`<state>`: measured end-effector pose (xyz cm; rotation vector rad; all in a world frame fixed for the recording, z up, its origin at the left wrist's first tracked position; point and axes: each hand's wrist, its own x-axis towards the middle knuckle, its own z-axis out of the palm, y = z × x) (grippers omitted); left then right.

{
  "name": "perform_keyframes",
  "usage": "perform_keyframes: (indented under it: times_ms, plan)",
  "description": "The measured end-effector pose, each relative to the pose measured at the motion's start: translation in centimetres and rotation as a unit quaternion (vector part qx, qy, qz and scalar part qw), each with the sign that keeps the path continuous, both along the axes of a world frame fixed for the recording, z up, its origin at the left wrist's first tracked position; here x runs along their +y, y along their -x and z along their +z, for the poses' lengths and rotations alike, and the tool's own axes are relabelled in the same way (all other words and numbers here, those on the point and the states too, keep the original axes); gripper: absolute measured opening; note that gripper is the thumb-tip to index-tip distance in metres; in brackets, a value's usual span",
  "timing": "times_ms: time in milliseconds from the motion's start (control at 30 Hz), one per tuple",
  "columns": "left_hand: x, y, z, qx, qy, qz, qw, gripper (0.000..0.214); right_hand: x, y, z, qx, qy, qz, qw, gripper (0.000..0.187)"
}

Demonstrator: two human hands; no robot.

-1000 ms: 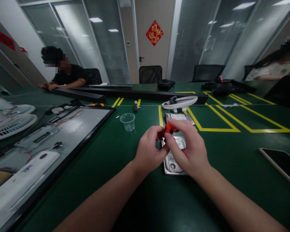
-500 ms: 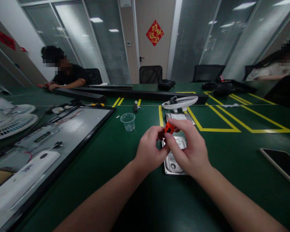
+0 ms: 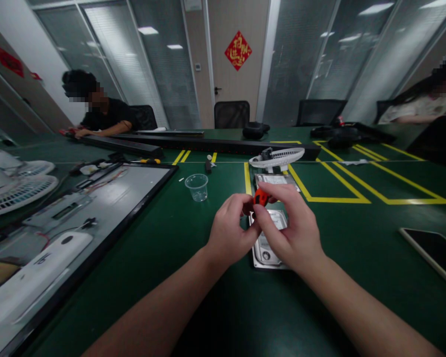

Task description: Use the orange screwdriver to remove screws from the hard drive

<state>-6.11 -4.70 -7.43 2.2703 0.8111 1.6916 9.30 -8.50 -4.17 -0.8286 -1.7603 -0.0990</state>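
Over a silver hard drive (image 3: 269, 238) lying on the green table, my right hand (image 3: 288, 228) pinches the orange handle of a small screwdriver (image 3: 260, 197) held upright. My left hand (image 3: 230, 230) is curled beside it, fingertips closed against the tool's lower part. The tool's tip is hidden behind my fingers. A second hard drive (image 3: 275, 180) lies just beyond.
A clear plastic cup (image 3: 196, 187) stands left of my hands. A white fan grille (image 3: 277, 157) rests behind the drives. An opened monitor panel (image 3: 78, 208) and fan parts (image 3: 18, 188) fill the left. A tablet (image 3: 433, 250) lies at right. Two other people sit at the far corners.
My hands stay over the drive; the orange handle has shifted only slightly between my fingers.
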Motion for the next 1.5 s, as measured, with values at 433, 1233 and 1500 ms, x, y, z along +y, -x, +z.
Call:
perform_keyframes:
  times_ms: [433, 1233, 1500]
  plan:
    - [-0.06, -0.11, -0.02, -0.004, -0.002, -0.004, 1.000, 0.025, -0.04, -0.08, -0.21, -0.003, 0.001, 0.006, 1.000, 0.046]
    - [-0.08, -0.11, 0.43, 0.020, 0.005, -0.033, 0.999, 0.009, -0.09, -0.08, -0.29, 0.000, 0.025, 0.025, 0.999, 0.055]
    - [-0.09, -0.15, 0.13, -0.001, 0.004, -0.003, 1.000, 0.020, -0.01, -0.08, -0.25, 0.000, 0.013, 0.009, 1.000, 0.051]
